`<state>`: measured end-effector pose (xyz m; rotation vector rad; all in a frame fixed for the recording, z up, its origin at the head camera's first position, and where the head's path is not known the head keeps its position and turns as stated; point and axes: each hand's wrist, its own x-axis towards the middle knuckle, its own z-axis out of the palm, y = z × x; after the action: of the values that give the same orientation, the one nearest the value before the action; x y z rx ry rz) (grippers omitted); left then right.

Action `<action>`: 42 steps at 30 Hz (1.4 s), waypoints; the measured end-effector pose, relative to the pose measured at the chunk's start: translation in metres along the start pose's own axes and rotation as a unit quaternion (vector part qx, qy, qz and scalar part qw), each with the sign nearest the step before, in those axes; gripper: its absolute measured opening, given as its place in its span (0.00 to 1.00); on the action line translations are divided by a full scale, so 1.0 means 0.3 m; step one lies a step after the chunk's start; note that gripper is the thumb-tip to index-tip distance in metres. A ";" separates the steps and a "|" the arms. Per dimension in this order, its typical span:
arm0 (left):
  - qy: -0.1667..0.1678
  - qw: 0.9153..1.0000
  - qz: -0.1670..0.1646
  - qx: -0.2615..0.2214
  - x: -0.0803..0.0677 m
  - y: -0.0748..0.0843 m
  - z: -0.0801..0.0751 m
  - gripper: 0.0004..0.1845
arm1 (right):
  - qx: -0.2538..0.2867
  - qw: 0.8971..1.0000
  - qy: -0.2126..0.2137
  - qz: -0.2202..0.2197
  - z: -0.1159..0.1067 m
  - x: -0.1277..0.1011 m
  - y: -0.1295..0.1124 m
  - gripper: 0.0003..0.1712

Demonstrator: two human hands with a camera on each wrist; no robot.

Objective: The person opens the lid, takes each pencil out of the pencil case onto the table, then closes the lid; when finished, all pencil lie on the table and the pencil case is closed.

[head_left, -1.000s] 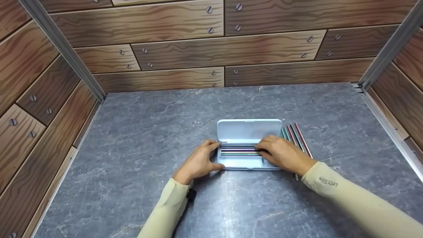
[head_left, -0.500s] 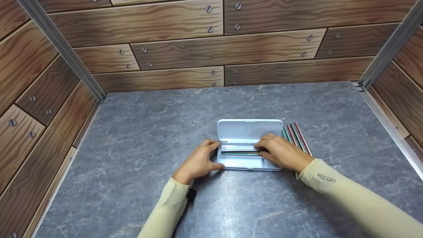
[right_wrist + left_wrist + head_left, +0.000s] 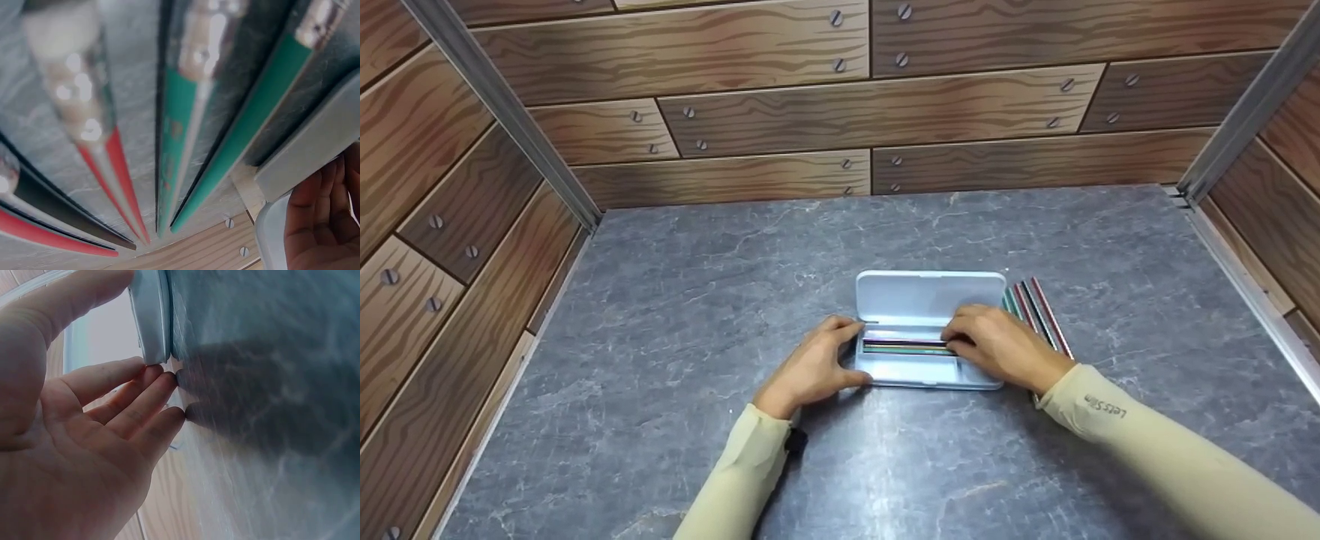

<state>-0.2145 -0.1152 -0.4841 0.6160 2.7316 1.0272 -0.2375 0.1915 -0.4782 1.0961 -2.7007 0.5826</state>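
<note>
1. Setting: a staged recording booth, not a lived-in room.
2. Evidence: the three walls [image 3: 780,112] carry printed cartoon wood planks with drawn screw heads.
3. Metal corner posts [image 3: 502,112] join the wall panels, so the enclosure is a built frame.
4. The counter [image 3: 660,300] is a grey marble-pattern sheet fitted edge to edge between the walls.

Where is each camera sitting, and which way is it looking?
Head: up high, looking down at the table, the open case, both hands and sleeves.
Left wrist: low beside the left hand, facing the case's end; palm and fingers show.
Right wrist: just above the table, facing the loose pencils; part of the right hand shows.
Shared: the case appears in every view.
</note>
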 end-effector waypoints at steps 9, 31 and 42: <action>0.002 1.000 -0.004 -0.011 0.007 0.006 0.004 0.46 | 0.042 0.998 -0.012 0.045 -0.025 -0.014 -0.002 0.05; -0.003 1.000 -0.009 -0.004 0.008 0.003 0.005 0.45 | 0.207 0.953 0.029 0.222 -0.170 -0.129 0.052 0.08; -0.002 1.000 -0.012 -0.011 -0.001 -0.005 -0.001 0.46 | 0.218 0.926 0.086 0.297 -0.233 -0.244 0.186 0.15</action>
<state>-0.2147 -0.1163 -0.4849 0.5810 2.7148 1.0475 -0.2235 0.3034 -0.4527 0.2263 -2.7875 1.3509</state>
